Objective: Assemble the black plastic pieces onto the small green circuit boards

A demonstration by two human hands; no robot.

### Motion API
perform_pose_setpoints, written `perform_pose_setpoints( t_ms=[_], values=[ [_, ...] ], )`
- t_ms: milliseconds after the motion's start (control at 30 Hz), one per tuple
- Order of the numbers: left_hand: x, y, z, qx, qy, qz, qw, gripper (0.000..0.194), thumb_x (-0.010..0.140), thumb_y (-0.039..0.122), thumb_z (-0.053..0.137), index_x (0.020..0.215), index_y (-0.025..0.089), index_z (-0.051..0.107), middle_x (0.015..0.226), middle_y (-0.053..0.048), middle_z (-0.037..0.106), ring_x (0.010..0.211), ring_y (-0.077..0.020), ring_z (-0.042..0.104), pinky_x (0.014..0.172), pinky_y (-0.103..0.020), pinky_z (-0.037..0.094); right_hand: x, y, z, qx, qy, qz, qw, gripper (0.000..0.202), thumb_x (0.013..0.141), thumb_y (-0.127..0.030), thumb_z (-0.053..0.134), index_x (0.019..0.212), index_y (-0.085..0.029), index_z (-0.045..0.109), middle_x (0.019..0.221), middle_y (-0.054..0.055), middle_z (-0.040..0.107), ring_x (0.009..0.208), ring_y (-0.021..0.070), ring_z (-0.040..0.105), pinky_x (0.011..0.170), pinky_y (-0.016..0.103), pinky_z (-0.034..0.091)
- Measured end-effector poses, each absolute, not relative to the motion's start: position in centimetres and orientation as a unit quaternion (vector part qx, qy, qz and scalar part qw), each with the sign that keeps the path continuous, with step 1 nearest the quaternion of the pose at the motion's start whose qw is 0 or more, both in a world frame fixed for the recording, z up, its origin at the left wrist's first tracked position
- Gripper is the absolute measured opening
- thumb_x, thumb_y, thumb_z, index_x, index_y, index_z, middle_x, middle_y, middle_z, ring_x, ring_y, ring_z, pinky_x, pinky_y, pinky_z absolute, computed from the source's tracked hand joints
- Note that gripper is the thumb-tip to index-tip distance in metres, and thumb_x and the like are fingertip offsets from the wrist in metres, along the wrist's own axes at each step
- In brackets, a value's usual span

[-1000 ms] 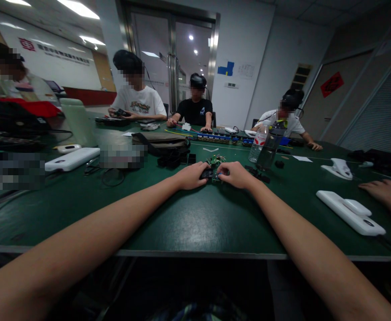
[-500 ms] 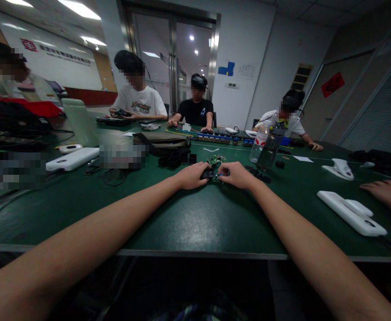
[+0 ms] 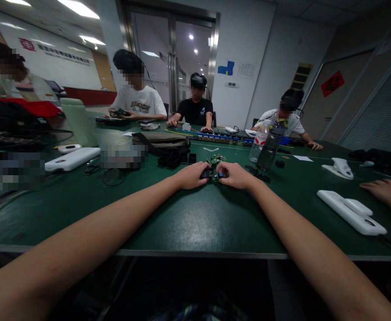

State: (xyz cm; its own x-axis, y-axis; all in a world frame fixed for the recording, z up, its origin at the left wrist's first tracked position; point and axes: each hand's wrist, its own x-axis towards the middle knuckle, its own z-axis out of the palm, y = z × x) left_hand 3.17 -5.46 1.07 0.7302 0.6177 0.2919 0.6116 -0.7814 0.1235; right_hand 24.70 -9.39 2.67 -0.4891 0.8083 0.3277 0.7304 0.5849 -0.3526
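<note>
My left hand (image 3: 192, 176) is closed around a small black plastic case (image 3: 207, 173) just above the green tabletop. Close against its right side, my right hand (image 3: 235, 175) pinches a small green circuit board (image 3: 216, 177) with a blue part on it. The board is at the case's right end; whether it is inside or only touching, I cannot tell. Fingers hide much of both pieces. Just beyond the hands lies a small heap of green circuit boards (image 3: 216, 158). Several black open cases (image 3: 176, 160) stand left of the heap, and flat black pieces (image 3: 258, 174) lie to the right.
A dark bag (image 3: 164, 141) lies behind the black cases. To the right stand a water bottle (image 3: 259, 145) and a darker bottle (image 3: 272, 149). White devices (image 3: 351, 213) rest on the near right. Another person's hand (image 3: 381, 191) is at the right edge. Co-workers sit across the table.
My right fingers have shifted slightly left, closer to the black case, and more of the board's blue part shows. My left hand keeps its hold, almost unmoved.
</note>
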Motion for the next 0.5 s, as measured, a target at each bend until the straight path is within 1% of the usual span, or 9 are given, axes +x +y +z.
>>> perform_pose_setpoints(
  t_ms=[67, 167, 500],
  values=[
    [3.18, -5.47, 1.1, 0.93, 0.332, 0.159, 0.009, 0.039, 0.081, 0.03, 0.056, 0.117, 0.018, 0.05, 0.112, -0.011, 0.062, 0.105, -0.0252, 0.061, 0.092, -0.036, 0.048, 24.69, -9.46, 2.7, -0.453, -0.86, 0.082, 0.219, 0.032, 0.067, -0.011, 0.068, 0.097, -0.019, 0.06, 0.077, -0.003, 0.057, 0.07, 0.0116, 0.053, 0.067, 0.022, 0.037],
    [3.22, -5.5, 1.11, 0.929, 0.334, 0.156, 0.012, 0.039, 0.081, 0.03, 0.056, 0.118, 0.018, 0.05, 0.114, -0.011, 0.062, 0.106, -0.0257, 0.061, 0.093, -0.037, 0.048, 24.64, -9.49, 2.71, -0.461, -0.861, 0.083, 0.198, 0.036, 0.066, -0.01, 0.069, 0.1, -0.018, 0.061, 0.076, -0.004, 0.055, 0.068, 0.0114, 0.052, 0.067, 0.022, 0.036],
    [3.2, -5.45, 1.0, 0.931, 0.329, 0.161, 0.001, 0.039, 0.081, 0.029, 0.057, 0.118, 0.019, 0.05, 0.112, -0.01, 0.063, 0.106, -0.0243, 0.062, 0.093, -0.034, 0.048, 24.64, -9.24, 2.57, -0.47, -0.858, 0.074, 0.194, 0.03, 0.067, -0.01, 0.068, 0.096, -0.018, 0.064, 0.072, -0.004, 0.055, 0.065, 0.0106, 0.049, 0.065, 0.022, 0.035]
  ],
)
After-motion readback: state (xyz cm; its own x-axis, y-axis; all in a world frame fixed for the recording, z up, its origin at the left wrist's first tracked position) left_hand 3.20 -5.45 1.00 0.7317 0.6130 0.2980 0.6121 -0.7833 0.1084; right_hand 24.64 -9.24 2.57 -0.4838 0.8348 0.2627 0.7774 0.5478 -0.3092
